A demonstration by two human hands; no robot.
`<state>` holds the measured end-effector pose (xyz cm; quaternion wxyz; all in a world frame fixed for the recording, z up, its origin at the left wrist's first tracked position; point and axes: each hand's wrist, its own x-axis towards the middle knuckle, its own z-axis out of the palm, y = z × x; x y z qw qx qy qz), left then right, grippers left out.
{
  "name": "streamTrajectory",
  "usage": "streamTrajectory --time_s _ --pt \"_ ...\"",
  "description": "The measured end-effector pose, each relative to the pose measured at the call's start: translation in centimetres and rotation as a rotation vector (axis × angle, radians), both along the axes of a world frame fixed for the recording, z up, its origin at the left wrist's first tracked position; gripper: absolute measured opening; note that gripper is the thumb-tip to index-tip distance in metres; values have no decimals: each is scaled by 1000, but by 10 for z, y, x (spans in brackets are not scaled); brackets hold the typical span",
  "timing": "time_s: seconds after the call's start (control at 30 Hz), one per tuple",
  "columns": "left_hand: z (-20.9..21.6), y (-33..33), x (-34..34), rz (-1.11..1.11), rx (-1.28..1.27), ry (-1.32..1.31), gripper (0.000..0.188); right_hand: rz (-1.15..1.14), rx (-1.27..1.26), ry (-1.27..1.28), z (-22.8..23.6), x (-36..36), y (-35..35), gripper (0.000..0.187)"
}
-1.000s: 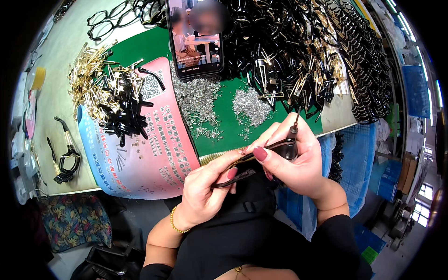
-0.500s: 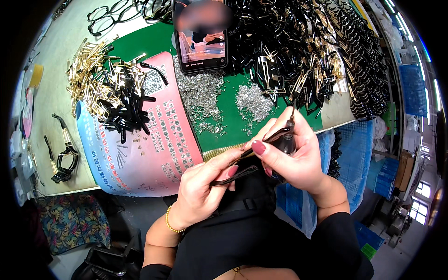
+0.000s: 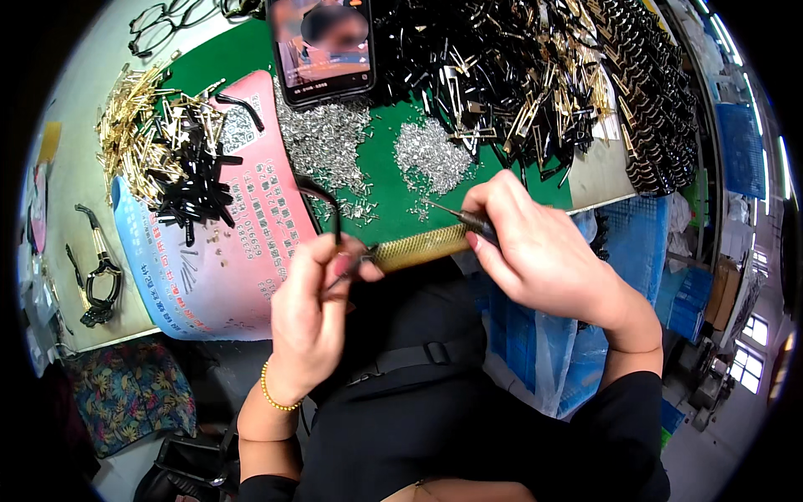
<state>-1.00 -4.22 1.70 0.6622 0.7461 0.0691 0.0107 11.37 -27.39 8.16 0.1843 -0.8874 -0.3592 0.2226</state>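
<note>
My left hand [image 3: 305, 301] is closed around a dark eyeglass frame [image 3: 336, 219], whose curved black temple rises past my fingertips over the pink edge of the sheet. Its part between the fingers is blurred and partly covered. In my right hand [image 3: 535, 251] is a thin screwdriver [image 3: 475, 221], pinched by the handle. The metal shaft points left over the green mat [image 3: 393, 219], just below a small pile of tiny silver screws [image 3: 432, 156]. A larger pile of small silver pieces [image 3: 326, 146] lies to its left.
Gold and black temples [image 3: 196, 159] are heaped on a pink-and-blue printed sheet [image 3: 251, 293]. A phone [image 3: 322, 50] stands at the back. A big pile of black and gold parts [image 3: 502, 84] fills the far right. A gold textured strip [image 3: 422, 249] edges the table.
My hands have drawn apart. The left one moved left with the eyeglass frame, and the right one swung the screwdriver away from it toward the screws. The whole view shifted slightly.
</note>
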Motion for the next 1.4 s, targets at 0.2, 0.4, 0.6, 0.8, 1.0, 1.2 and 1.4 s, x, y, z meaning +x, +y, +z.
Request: streamTrajectory --time_s 0.2,0.4,0.6,0.8,1.0,1.2,1.4 --pt "9 -15 9 36 -93 152 21 80 -125 -137 -11 -2 3 45" --pt "12 -25 21 -38 -227 215 19 74 -111 -140 -12 1 3 45" --pt "12 -16 10 6 -115 148 20 98 -122 -130 -12 2 4 46" --pt "14 -8 12 128 -135 214 24 115 -131 -121 -12 6 9 47" --pt "10 0 10 140 -144 196 25 161 -110 -149 -13 7 8 47" --pt "8 -1 10 130 -140 185 26 124 -172 -99 -12 7 12 46" --pt "11 7 13 105 -275 218 27 154 -206 -26 -7 12 19 48"
